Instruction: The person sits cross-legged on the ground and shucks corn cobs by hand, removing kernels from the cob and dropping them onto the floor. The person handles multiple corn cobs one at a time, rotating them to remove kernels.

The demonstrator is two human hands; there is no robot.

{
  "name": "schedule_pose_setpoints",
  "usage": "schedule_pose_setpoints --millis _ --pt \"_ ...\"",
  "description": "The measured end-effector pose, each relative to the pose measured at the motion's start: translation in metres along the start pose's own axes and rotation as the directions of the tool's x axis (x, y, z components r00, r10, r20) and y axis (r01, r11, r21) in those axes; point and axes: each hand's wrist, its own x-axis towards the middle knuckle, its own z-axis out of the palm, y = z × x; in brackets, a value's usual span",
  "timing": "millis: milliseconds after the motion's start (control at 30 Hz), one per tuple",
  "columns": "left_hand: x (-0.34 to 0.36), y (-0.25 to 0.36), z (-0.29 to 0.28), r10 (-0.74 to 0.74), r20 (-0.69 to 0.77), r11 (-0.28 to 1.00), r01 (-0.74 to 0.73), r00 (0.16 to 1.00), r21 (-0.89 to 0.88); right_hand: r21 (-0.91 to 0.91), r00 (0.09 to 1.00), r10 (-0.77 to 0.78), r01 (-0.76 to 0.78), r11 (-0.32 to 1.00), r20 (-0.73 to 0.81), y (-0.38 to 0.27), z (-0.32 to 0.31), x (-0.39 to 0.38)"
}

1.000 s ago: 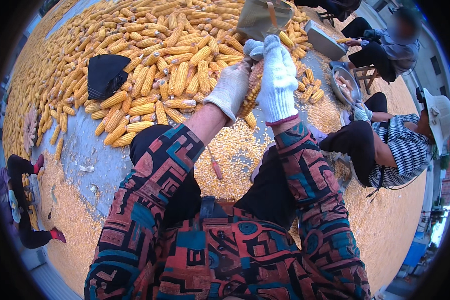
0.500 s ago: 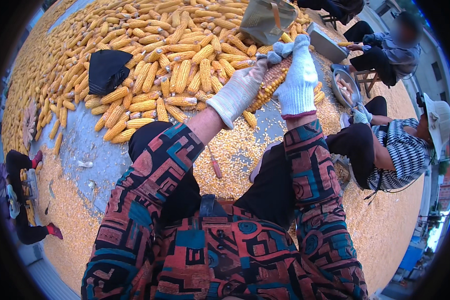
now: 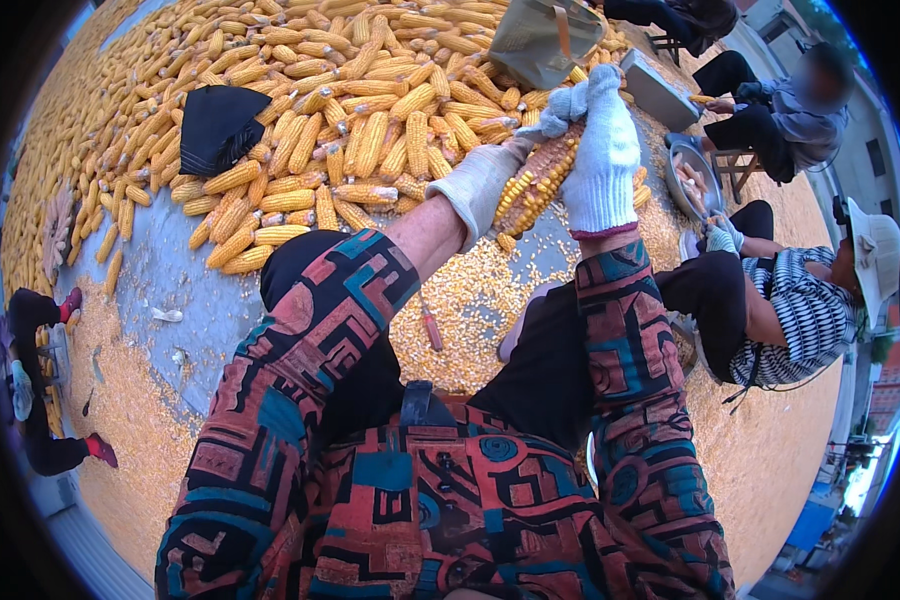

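I see the partly shelled yellow corn cob (image 3: 538,182) gripped between my white-gloved left hand (image 3: 478,183) and right hand (image 3: 602,150) above the loose-kernel heap (image 3: 470,310); I judge it light, stiff, best held near both ends.

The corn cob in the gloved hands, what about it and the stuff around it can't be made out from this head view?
- Corn cob: its upper end is hidden behind the right hand, its lower end inside the left hand.
- Fingers of both hands: covered by white gloves.
- Grey-green bag: its top is cut off by the picture's upper edge.
- Metal bowl: contents too small to identify.
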Motion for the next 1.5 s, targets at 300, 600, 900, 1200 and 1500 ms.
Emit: schedule_pose_setpoints --millis 300,600,900,1200,1500 --pt "-0.055 0.033 0.038 0.026 0.191 0.676 -0.158 0.981 0.720 0.054 0.986 0.009 0.000 0.999 -0.165 -0.020 -0.042 0.021" --pt "-0.039 0.016 0.037 0.230 0.063 0.826 -0.229 0.971 0.516 0.269 0.991 0.069 -0.036 0.962 -0.117 -0.020 -0.038 0.017" --pt "-0.068 0.032 0.045 0.112 0.090 0.678 -0.143 0.990 0.721 0.249 0.985 0.000 0.044 0.968 -0.172 -0.017 -0.064 0.032" --pt "-0.041 0.022 0.026 0.211 0.048 0.826 -0.204 0.976 0.526 0.212 0.995 -0.020 0.041 0.976 -0.102 -0.013 -0.072 0.034" --pt "-0.023 0.012 0.024 0.360 0.084 0.584 -0.294 0.929 0.757 0.026 0.962 -0.002 0.009 1.000 -0.273 -0.007 -0.019 0.017"
